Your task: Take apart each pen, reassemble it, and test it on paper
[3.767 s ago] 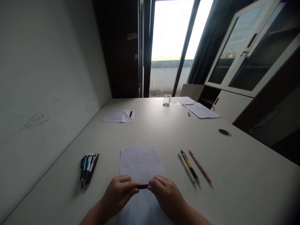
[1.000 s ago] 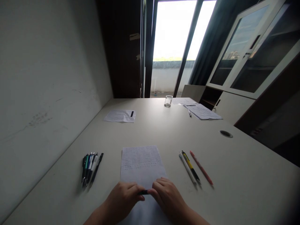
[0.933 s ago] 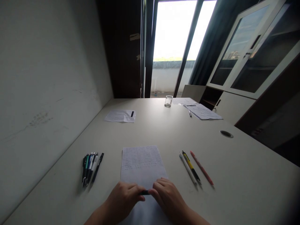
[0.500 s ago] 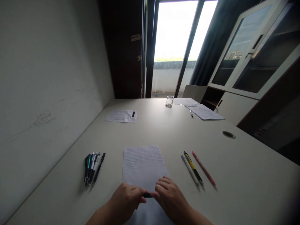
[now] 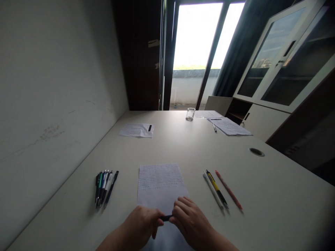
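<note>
One black pen (image 5: 165, 218) pinched btwn left hand (image 5: 141, 226), right hand (image 5: 190, 221), over paper (image 5: 159, 181)

left hand (image 5: 140, 226) + right hand (image 5: 191, 223) | grip black pen (image 5: 165, 218) — probably | over paper (image 5: 160, 181)

Looking along a long off-white worktop (image 5: 183, 146), butting against a scuffed pale wall (image 5: 52, 87) on the left. Facing a tall window (image 5: 196, 38) at the far end, glaring with white daylight, leaving the near end dim. Showing a dark wooden panel (image 5: 141, 52) left of the glass, a dark curtain (image 5: 235, 59) right of it. Flanking on the right with a white glass-door cabinet (image 5: 282, 62).
</note>
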The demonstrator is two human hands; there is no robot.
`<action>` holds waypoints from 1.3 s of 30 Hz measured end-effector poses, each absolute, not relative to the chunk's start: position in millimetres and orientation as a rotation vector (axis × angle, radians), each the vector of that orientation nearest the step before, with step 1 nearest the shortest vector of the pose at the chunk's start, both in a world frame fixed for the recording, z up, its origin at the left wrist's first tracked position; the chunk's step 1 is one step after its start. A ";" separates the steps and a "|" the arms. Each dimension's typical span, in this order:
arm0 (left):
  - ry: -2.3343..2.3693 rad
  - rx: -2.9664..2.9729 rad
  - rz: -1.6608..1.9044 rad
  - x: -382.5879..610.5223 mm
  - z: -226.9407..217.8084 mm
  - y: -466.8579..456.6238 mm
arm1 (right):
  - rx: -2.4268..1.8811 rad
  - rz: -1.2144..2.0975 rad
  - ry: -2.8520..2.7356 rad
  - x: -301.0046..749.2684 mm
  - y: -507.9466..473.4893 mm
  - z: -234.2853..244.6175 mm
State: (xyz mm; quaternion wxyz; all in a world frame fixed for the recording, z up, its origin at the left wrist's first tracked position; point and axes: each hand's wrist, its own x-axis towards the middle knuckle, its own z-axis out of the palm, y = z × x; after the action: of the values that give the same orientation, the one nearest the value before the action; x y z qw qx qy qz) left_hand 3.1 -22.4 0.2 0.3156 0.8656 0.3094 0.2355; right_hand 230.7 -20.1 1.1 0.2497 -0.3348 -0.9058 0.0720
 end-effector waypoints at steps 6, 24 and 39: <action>0.932 2.336 0.615 0.9 2.7 -21.6 | -0.951 0.330 -2.408 231.7 -18.8 0.2; 1.035 2.331 0.608 -0.2 3.2 -20.2 | -0.973 0.409 -2.296 233.0 -19.4 -5.1; 1.062 2.338 0.562 -1.1 6.3 -21.0 | -0.963 0.439 -2.331 232.3 -19.4 -0.4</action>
State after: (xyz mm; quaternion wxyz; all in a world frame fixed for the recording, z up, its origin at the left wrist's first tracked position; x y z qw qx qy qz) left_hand -1.1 -21.0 6.3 0.2539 0.8603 0.3907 0.2069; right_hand 232.3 -19.4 -0.4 0.2868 -0.3604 -0.8723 0.1644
